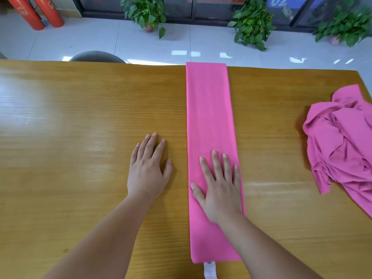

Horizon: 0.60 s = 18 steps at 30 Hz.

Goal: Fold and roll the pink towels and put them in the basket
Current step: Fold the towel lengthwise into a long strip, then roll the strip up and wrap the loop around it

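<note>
A pink towel (209, 117) lies folded into a long narrow strip, running from the table's far edge to the near edge. A white tag (210, 271) sticks out of its near end. My right hand (220, 186) rests flat on the strip's near half, fingers spread, holding nothing. My left hand (148, 168) lies flat on the bare wood just left of the strip, not touching it. A second pink towel (344, 141) sits crumpled in a heap at the table's right edge. No basket is in view.
The wooden table (80, 127) fills most of the view. A grey chair back (96, 56) stands behind its far edge. Beyond are a tiled floor, three potted plants (146, 13) and red cylinders (34, 14).
</note>
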Each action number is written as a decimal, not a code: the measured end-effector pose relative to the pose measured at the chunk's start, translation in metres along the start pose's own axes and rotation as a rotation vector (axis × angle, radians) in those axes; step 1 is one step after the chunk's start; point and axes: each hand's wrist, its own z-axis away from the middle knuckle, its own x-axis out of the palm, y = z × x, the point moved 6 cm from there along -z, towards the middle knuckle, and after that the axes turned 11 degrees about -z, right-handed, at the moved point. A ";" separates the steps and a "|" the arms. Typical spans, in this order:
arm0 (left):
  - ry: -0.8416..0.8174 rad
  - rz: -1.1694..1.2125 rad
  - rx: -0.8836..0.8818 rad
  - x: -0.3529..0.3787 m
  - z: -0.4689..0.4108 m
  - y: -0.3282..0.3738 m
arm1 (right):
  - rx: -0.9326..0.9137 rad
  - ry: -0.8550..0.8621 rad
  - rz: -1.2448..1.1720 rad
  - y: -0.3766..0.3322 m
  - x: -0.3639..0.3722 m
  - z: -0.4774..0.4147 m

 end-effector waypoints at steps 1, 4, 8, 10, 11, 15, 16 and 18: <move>0.002 0.001 0.001 -0.001 0.000 0.000 | 0.001 0.005 -0.003 -0.001 -0.001 -0.009; 0.004 0.003 0.002 -0.002 0.000 0.001 | 0.010 -0.004 -0.005 -0.003 -0.004 -0.021; 0.004 0.013 -0.003 -0.001 0.000 0.000 | -0.025 -0.014 -0.025 -0.003 0.007 0.030; 0.004 0.011 0.001 0.000 0.001 0.000 | -0.009 -0.025 -0.029 0.002 0.013 0.060; 0.003 0.008 0.002 0.000 0.001 0.000 | 0.002 -0.024 -0.028 0.005 0.015 0.065; -0.024 0.004 0.006 0.003 0.002 0.000 | -0.004 -0.009 -0.035 0.005 0.014 0.059; -0.029 -0.004 0.011 0.005 0.002 0.001 | -0.008 -0.005 -0.037 0.004 0.013 0.058; -0.035 -0.023 0.024 0.008 0.001 0.002 | -0.008 -0.005 -0.038 0.005 0.013 0.057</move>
